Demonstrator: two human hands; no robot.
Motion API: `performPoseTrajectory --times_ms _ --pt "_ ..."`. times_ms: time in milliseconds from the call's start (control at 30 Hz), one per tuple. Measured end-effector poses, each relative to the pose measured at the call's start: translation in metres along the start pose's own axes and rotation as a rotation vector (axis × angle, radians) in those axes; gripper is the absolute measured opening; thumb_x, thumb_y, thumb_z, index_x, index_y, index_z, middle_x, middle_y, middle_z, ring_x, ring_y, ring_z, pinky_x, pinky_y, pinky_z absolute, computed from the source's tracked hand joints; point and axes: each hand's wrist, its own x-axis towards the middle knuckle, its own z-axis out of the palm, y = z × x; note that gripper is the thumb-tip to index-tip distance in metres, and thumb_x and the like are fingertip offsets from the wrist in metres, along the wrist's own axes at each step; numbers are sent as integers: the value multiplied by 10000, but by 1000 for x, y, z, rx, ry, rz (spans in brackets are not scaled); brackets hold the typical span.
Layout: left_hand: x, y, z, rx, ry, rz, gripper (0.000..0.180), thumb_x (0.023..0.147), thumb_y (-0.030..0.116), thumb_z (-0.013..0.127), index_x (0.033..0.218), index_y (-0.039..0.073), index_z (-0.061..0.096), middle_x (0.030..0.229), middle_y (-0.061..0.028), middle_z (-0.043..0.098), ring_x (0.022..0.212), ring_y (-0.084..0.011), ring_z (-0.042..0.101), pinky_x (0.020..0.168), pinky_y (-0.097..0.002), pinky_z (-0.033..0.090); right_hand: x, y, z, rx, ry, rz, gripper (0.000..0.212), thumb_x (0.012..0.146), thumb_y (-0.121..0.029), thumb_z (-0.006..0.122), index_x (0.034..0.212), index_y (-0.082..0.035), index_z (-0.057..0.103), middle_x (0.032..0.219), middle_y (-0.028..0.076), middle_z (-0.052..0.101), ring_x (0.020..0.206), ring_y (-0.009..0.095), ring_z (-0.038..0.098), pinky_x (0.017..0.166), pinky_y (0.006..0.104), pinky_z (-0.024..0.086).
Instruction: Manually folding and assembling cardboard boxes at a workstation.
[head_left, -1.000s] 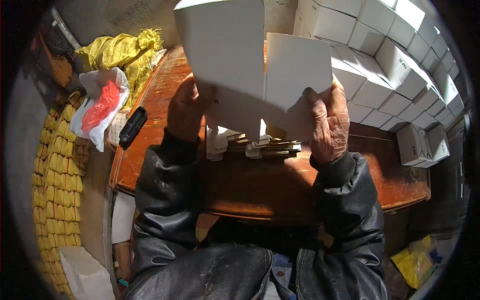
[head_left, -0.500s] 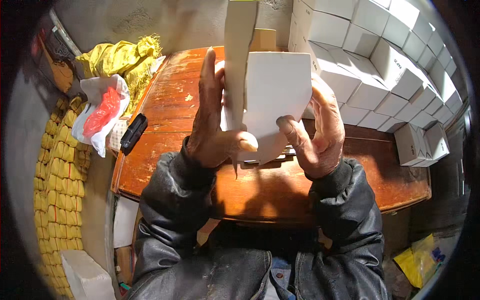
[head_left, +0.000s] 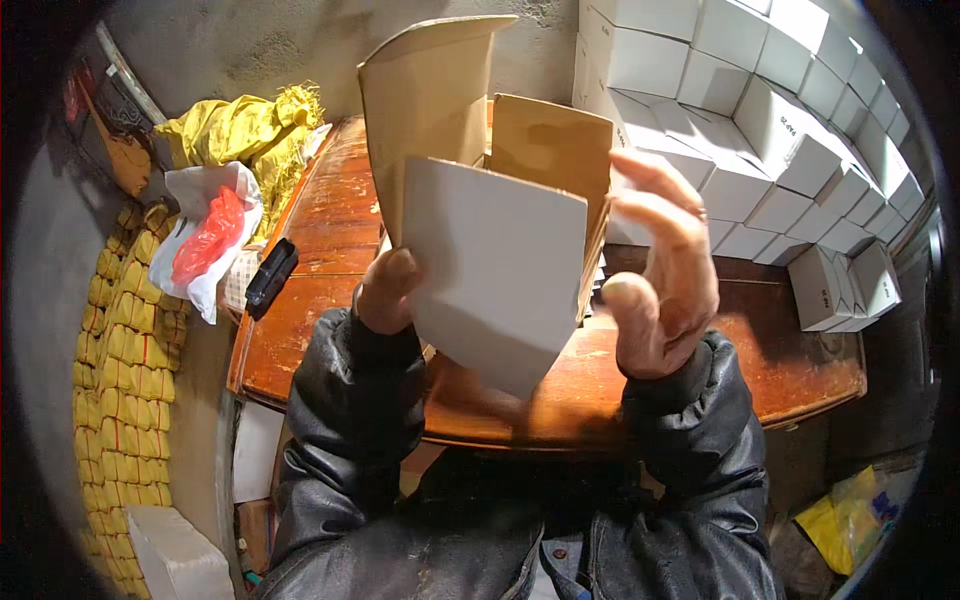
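Observation:
A white cardboard box point(head_left: 490, 265) with brown inner sides is held up over the table, its flaps standing open and a tall one rising at the left. My left hand point(head_left: 388, 290) grips the box at its left side, the thumb on the white face and the other fingers hidden behind the cardboard. Beside the box's right edge, my right hand point(head_left: 662, 265) has its fingers curved and spread from the thumb. Its fingertips are close to the upper right flap; whether they touch it I cannot tell.
White boxes point(head_left: 745, 195) are stacked at the back right of the wooden table point(head_left: 310, 350), with small ones point(head_left: 842, 290) at its right end. A black object point(head_left: 270, 278) lies at the left edge near a red plastic bag point(head_left: 208, 238). Yellow bundles point(head_left: 130, 400) are piled at far left.
The box has turned and tilted so that its open, brown inside shows. My right hand has come off the white face and opened; my left hand has shifted left and lower around the box.

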Motion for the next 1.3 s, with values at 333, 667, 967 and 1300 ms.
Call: performPoseTrajectory --times_ms 333,667,967,1300 --pt "-9 -4 15 145 73 -150 580 887 363 615 1313 5 450 1198 -120 573 1087 -231 580 921 -361 475 8 -18 -13 493 -14 564 327 932 -110 597 1197 74 541 1114 115 624 1057 215 597 959 361 460" --pt "-3 -24 0 851 132 88 397 924 219 598 1252 11 513 1169 -116 588 1073 -232 594 896 -342 486 8 -23 -33 -113 -249 181 268 736 66 625 993 -3 655 947 167 633 834 289 657 753 342 538" --pt "15 -15 31 541 186 -294 228 912 146 601 1100 16 594 908 -19 610 825 -92 583 699 -262 475 1 -11 -33 -2 -525 222 319 759 -78 750 1051 -27 631 1129 219 594 1021 353 643 860 395 532" --pt "19 -30 18 690 -49 9 282 939 47 579 1219 22 561 1097 -54 620 995 -129 586 846 -281 502 -9 -1 -27 23 -498 274 284 780 -241 790 856 -29 618 1160 211 586 1030 313 622 859 409 530"
